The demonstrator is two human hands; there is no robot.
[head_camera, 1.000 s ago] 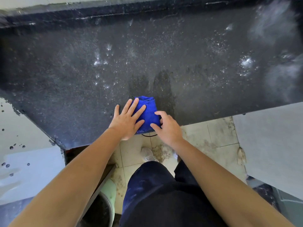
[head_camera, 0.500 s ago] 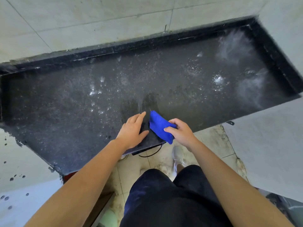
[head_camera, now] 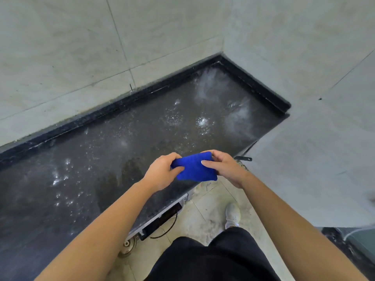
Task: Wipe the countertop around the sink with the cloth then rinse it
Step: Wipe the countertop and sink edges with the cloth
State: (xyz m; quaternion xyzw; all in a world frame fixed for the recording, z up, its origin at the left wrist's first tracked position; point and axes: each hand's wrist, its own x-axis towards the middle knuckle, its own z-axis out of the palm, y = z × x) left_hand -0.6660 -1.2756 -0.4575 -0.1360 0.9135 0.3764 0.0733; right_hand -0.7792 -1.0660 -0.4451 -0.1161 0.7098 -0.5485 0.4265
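Observation:
A folded blue cloth [head_camera: 193, 169] is held in the air above the front edge of the dark speckled countertop [head_camera: 101, 159]. My left hand [head_camera: 161, 172] pinches its left end and my right hand [head_camera: 225, 168] grips its right end, thumb on top. A darker wet streak marks the counter just left of my left hand. No sink is in view.
Pale tiled walls rise behind the counter [head_camera: 81, 57] and at its right end [head_camera: 304, 57]. Below the counter's front edge there is a tiled floor [head_camera: 203, 216], my white shoe [head_camera: 233, 213], a dangling black cable [head_camera: 166, 230] and a round fitting [head_camera: 127, 245].
The cloth lay flat on the counter under my left hand; my right hand lifted it, and now both hands hold it up off the surface. My view has tilted up and swung left.

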